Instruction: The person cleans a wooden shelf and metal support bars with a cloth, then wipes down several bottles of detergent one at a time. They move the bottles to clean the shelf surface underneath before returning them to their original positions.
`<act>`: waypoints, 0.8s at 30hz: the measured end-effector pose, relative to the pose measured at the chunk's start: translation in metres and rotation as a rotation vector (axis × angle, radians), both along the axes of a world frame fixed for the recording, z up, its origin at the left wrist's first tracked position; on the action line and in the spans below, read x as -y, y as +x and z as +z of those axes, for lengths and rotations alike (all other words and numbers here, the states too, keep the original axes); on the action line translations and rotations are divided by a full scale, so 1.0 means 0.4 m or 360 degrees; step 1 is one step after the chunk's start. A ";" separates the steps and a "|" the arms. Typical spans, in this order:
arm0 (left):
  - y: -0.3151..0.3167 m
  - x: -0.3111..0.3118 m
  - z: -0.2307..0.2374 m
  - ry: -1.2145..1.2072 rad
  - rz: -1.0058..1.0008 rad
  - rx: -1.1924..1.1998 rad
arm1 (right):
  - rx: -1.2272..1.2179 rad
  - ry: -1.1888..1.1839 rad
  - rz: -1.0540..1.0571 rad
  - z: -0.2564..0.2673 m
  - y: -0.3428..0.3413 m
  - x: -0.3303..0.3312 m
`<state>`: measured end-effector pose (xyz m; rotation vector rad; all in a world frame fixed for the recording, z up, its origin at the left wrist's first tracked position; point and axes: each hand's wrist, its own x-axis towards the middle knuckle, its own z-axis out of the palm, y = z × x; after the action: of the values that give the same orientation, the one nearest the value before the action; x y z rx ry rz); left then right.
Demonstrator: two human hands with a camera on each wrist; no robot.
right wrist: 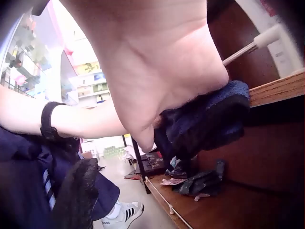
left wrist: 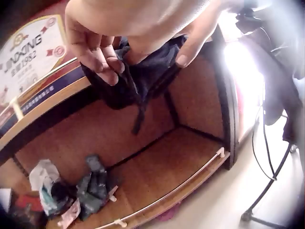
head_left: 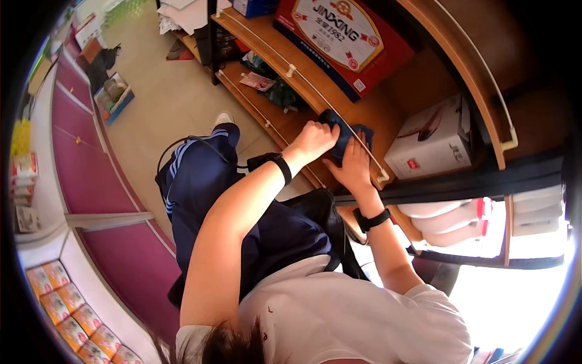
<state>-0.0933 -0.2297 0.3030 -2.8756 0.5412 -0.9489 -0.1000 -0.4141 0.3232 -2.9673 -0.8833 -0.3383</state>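
A dark blue cloth (head_left: 347, 134) lies over the front edge of the wooden shelf, by the thin rail, with part of it hanging below in the left wrist view. My left hand (head_left: 315, 142) grips the cloth's left side with curled fingers (left wrist: 102, 67). On its right side my right hand (head_left: 353, 164) presses the cloth down, fingers straight and thumb spread toward the left hand. From the right wrist, the cloth (right wrist: 209, 119) bulges out below the palm (right wrist: 162, 71), which hides the fingers.
A red JINXING box (head_left: 339, 42) and a white box (head_left: 430, 139) stand on the same shelf. Crumpled plastic bags (left wrist: 93, 188) lie on the lower shelf (left wrist: 157, 176). The rail (head_left: 330, 109) runs along the shelf's front. White bottles (head_left: 445, 221) stand at the right.
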 end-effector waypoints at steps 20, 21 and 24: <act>0.128 -0.298 -0.008 -0.1330 0.0649 -0.0065 | -0.0040 0.0260 0.0323 -0.045 0.304 -0.449; 0.125 -0.287 -0.015 -0.1336 0.0611 -0.0018 | -0.0052 0.0247 0.0371 -0.040 0.297 -0.443; 0.128 -0.272 -0.022 -0.1494 0.0532 -0.0120 | -0.0061 0.0326 0.0391 -0.026 0.253 -0.429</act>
<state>-0.0419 -0.1210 0.2941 -3.5945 -0.5464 -1.2784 0.0012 -0.2425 0.3129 -2.6347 -1.1195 -0.3384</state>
